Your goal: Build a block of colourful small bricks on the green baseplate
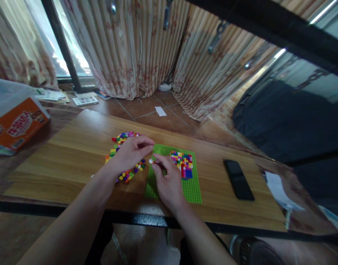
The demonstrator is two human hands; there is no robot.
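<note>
A green studded baseplate [196,191] lies on the wooden table. Small bricks of many colours [182,159] are packed together on its upper middle and right part. My right hand [170,182] is over the plate's left side, pinching a small white brick [150,161] between thumb and forefinger. My left hand [131,154] hovers above a loose pile of coloured bricks [127,176] and hides much of it. Its thumb and fingertips come together near the plate's top left corner; whatever they may hold does not show.
A black phone [239,180] lies on the table [213,162] to the right. At the far left stands a clear plastic box with an orange label [20,125]. Papers [281,189] lie beyond the right end. Curtains [125,48] hang behind, and a dark bar [254,29] crosses above.
</note>
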